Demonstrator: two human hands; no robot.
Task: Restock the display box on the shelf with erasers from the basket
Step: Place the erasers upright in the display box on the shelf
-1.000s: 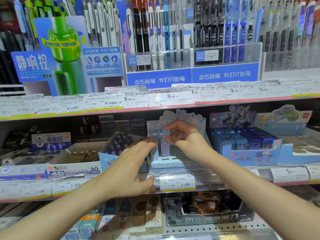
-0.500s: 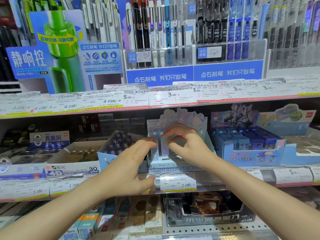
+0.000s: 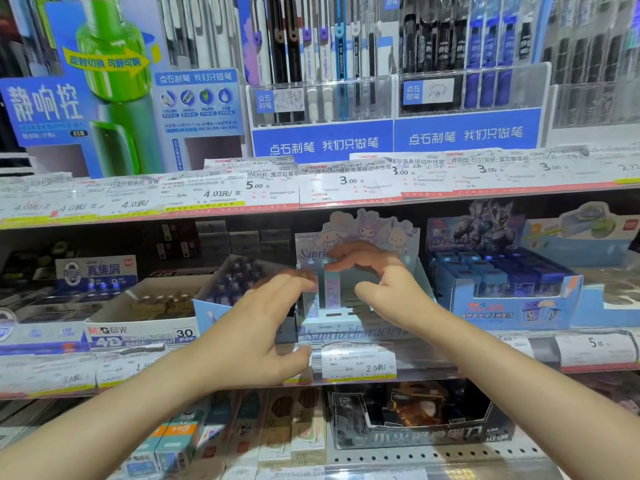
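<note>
The pastel Sanrio display box (image 3: 349, 332) stands on the middle shelf, with a cartoon header card behind it. One pale blue and lilac eraser stick (image 3: 333, 293) stands upright in the box's left part. My right hand (image 3: 384, 289) reaches in from the right; its blurred fingertips rest on the eraser's top and the thumb is apart from it. My left hand (image 3: 256, 327) lies flat by the box's left side, fingers stretched toward the eraser and thumb over the shelf edge. The basket is not in view.
A tilted box of dark purple items (image 3: 239, 282) leans against the display box's left side. A white M&G eraser carton (image 3: 138, 327) sits further left and a blue sharpener box (image 3: 502, 299) at the right. Price tags (image 3: 358, 362) line the shelf edge; pens hang above.
My right hand has lowered the eraser from in front of the header card down into the box, then loosened its thumb. The left hand has barely moved.
</note>
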